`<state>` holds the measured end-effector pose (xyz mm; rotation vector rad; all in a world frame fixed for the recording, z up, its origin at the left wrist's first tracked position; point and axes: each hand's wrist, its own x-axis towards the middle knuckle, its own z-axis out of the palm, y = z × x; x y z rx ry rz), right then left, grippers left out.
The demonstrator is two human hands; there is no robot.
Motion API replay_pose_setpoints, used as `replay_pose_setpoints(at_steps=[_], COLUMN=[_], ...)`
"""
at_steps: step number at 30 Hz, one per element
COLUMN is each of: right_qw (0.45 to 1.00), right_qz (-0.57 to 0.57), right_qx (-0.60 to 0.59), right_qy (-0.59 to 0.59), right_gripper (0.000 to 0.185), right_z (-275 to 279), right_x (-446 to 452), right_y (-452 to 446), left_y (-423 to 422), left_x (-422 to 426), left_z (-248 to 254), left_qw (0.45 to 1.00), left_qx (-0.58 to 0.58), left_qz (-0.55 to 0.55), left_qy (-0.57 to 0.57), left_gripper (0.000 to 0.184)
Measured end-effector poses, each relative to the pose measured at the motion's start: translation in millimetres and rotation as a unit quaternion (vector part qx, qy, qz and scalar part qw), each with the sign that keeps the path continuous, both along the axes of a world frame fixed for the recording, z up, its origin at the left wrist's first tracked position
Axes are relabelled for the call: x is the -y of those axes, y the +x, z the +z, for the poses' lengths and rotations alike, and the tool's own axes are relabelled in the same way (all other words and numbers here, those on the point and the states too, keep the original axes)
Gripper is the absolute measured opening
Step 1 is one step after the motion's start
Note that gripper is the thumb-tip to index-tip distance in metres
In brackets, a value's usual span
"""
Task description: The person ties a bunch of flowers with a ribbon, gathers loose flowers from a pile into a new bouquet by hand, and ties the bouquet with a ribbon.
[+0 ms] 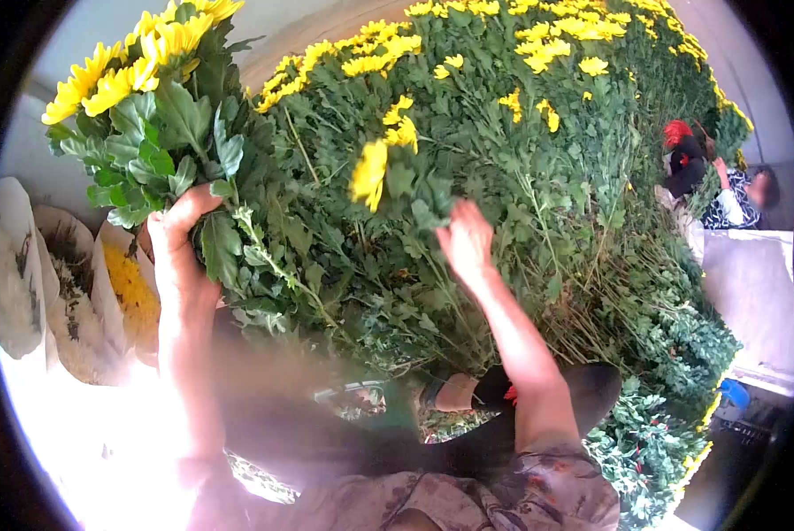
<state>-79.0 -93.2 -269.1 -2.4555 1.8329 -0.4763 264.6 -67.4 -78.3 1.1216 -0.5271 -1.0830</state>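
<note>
On the left, my left hand [184,226] is wrapped round the stems of an upright bunch of yellow flowers [131,75] with broad green leaves. Near the middle, my right hand [467,234] is closed on a flower stem; its yellow flower head [369,175] points left and is slightly blurred. Behind and below both hands lies a large heap of cut stems [574,203], with yellow blooms along its far edge. Leaves hide part of my left fingers.
White sacks [61,292] stand at the left, one with yellow petals [133,288] inside. A person [733,190] sits at the right beside the heap. My bent leg [583,389] is below, and a blue object [735,393] is at the lower right.
</note>
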Motion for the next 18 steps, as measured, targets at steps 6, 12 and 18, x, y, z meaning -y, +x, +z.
replay_pose_setpoints(at_steps=[6, 12, 18], right_qw=[0.968, 0.954, 0.967], right_qz=[0.012, -0.296, -0.188], right_qx=[-0.089, -0.045, 0.000], right_qy=[0.236, 0.022, 0.170], right_gripper=[0.075, 0.086, 0.070], right_z=[-21.7, -6.4, -8.3], right_x=[-17.8, 94.0, 83.7], right_y=[24.3, -52.1, -83.1], left_y=[13.0, 11.9, 5.5], left_x=[-4.7, -4.0, -1.5], left_z=[-2.5, 1.0, 3.8], left_qw=[1.000, 1.000, 1.000], left_qx=[-0.007, -0.005, -0.006], left_qz=[-0.004, 0.000, -0.006], left_qy=[0.005, -0.008, 0.000], left_gripper=[0.037, 0.039, 0.041])
